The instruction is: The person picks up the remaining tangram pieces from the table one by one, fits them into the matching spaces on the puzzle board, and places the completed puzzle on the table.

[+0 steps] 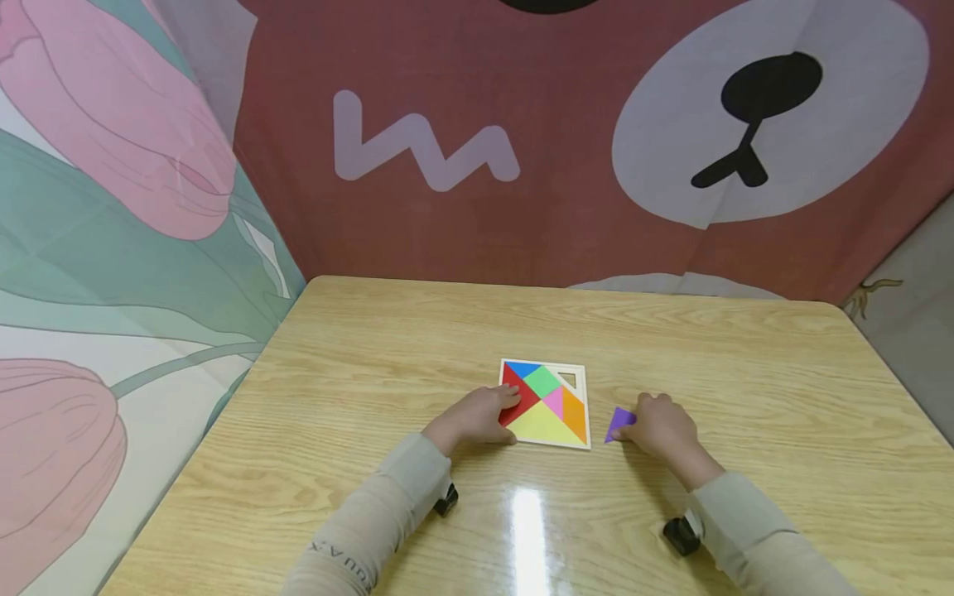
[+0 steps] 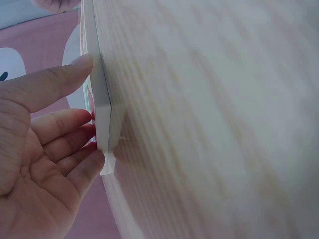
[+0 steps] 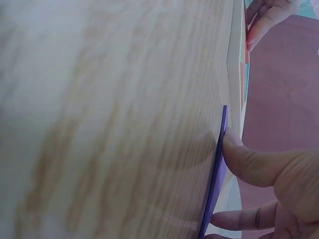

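Observation:
A square tangram board [image 1: 551, 444] with a white frame lies flat on the table. Red, blue, green, pink, orange and yellow pieces sit in it, and its top right corner shows a bare white area with a small triangular opening [image 1: 569, 380]. The left hand [image 1: 471, 416] rests on the board's left side, fingertips over the red piece [image 1: 519, 396] and thumb at the frame's edge [image 2: 103, 119]. Right of the board, the right hand [image 1: 663, 429] pinches a purple triangle [image 1: 618, 421] between thumb and fingers, low at the tabletop. The fingers partly cover the triangle.
The wooden table [image 1: 358, 356] reaches back to a brown curtain [image 1: 447, 232] with a cartoon animal face. A flower-patterned curtain [image 1: 112, 273] hangs at the left. Both wrists carry small black cameras [image 1: 681, 536], and light glares on the table's front.

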Demonstrator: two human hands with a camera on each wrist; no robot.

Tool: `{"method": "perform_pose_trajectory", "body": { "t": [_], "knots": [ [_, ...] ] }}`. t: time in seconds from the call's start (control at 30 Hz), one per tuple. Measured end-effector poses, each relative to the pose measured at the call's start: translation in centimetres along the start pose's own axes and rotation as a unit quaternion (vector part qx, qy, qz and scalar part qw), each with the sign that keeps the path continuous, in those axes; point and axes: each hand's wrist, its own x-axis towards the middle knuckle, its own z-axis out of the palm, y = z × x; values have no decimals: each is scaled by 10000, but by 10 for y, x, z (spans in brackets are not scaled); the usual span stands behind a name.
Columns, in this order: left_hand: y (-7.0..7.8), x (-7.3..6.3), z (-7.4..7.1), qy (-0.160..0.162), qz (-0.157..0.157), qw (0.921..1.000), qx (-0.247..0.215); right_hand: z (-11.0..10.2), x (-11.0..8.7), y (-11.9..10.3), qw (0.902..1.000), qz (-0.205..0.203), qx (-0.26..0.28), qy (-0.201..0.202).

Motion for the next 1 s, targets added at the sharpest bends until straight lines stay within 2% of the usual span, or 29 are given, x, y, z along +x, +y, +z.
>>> {"method": "perform_pose_trajectory", "body": {
  "t": [0.17, 0.47, 0.83, 1.0],
  "knots": [
    [0, 0, 0, 20, -4, 10000, -27, 2, 2, 0, 9999, -147, 33, 83],
    [0, 0, 1, 46, 12, 10000, 7, 10, 6, 6, 9975, -341, 575, 242],
    [-1, 1, 2, 34, -1, 10000, -26, 10, 9, 8, 9959, -260, 798, 337],
    [-2, 2, 4, 67, 10, 10000, -14, 10, 10, 9, 9936, -195, 1065, 309]
  ]
}}
